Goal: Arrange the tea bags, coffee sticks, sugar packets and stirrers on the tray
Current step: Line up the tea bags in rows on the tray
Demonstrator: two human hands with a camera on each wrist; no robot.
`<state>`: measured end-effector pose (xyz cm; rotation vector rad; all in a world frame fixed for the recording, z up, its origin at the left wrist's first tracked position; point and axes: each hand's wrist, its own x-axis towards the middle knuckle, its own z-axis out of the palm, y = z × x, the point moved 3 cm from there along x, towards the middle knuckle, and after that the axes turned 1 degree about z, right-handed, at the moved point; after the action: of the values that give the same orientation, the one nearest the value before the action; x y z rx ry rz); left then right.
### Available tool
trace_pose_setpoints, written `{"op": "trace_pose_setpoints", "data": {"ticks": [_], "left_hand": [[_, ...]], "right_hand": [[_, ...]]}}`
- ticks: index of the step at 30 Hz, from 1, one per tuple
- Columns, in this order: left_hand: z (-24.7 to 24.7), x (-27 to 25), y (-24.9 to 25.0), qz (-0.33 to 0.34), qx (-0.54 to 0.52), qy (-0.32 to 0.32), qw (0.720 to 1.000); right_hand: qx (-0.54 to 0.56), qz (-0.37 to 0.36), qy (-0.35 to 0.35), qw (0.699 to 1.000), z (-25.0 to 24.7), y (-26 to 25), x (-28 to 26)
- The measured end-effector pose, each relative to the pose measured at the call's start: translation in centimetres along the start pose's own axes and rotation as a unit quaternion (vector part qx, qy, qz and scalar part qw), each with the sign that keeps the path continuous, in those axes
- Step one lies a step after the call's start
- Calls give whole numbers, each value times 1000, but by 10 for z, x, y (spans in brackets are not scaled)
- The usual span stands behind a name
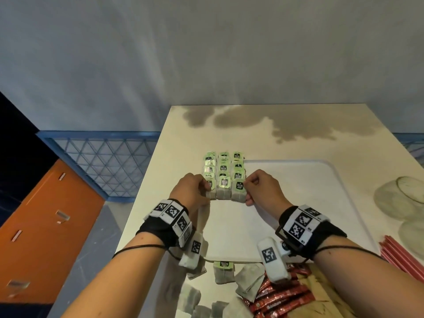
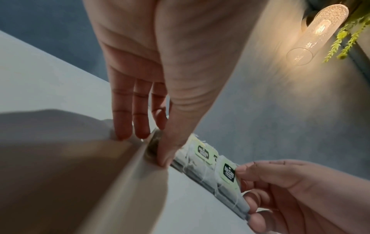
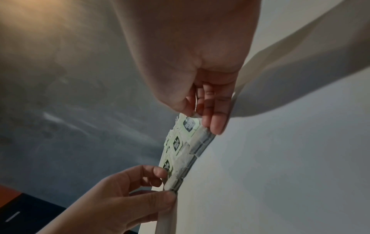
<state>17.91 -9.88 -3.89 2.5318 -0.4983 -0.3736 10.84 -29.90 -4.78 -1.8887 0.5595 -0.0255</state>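
Tea bags with green tags (image 1: 223, 173) lie in three columns at the far left corner of the white tray (image 1: 298, 203). My left hand (image 1: 207, 191) pinches the left end of the nearest row (image 3: 180, 147), thumb inside the tray rim and fingers outside it. My right hand (image 1: 246, 191) pinches the right-hand bag of that row (image 2: 226, 174) between thumb and forefinger. Loose tea bags (image 1: 223, 271), red coffee sticks (image 1: 280, 297) and brown sugar packets (image 1: 321, 288) lie off the tray at the table's near edge. Red stirrers (image 1: 397, 253) lie at the right.
Two clear glass bowls (image 1: 399, 198) stand on the table right of the tray. The cream table (image 1: 252, 125) ends at a grey wall behind. A blue mesh crate (image 1: 103, 161) and an orange cabinet (image 1: 50, 226) are on the floor to the left.
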Motion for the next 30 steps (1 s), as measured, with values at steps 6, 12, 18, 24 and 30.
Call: {"op": "trace_pose_setpoints", "data": {"ticks": [6,12,18,24,30], "left_hand": [[0,3,-2,8,7,10,1000],[-9,-5,7,12,12,-15,1000],[-13,-55,9,30,-22,-4,999],[-4,-129,7,29,-16,-88,996],[8,-188,8,46,68,-240,967]], "right_hand": [[-15,-10,1,1000,6,-1,2],[-4,-23,14,1000,1,-12,-11],[-152,-109,-43,981,-20,-13,-54],[-170,-167,-165,957,-15,-5,-111],[-195,-195,-213,937,2,6,-141]]}}
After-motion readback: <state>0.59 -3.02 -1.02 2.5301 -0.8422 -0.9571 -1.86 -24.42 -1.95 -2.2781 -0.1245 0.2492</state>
